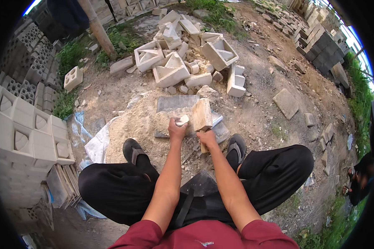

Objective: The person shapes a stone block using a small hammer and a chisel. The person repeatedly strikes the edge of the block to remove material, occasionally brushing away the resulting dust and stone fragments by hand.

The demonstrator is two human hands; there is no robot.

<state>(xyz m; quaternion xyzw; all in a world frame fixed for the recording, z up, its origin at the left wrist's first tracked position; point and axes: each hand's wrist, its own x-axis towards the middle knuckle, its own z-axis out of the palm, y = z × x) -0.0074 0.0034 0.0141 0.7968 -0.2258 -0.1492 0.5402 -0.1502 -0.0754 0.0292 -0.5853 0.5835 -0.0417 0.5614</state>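
Observation:
My left hand [177, 128] is closed around a small pale chunk of broken block [181, 120], held low over a heap of crushed, sandy rubble. In my right hand [206, 137] is the handle of a wooden mallet, its blocky head [202, 114] raised just to the right of the chunk. Below and behind both hands lies a dark grey slab [176, 103], partly covered with crumbs. Another grey flat piece [220, 130] shows beside the mallet, partly hidden by it.
A pile of broken cream blocks [170, 72] lies ahead. Patterned blocks [23, 124] stand stacked at left, with thin boards [64, 184] below. A white sack [99, 143] borders the rubble. A wooden post [97, 29] rises at far left. Another person [361, 178] is at the right edge.

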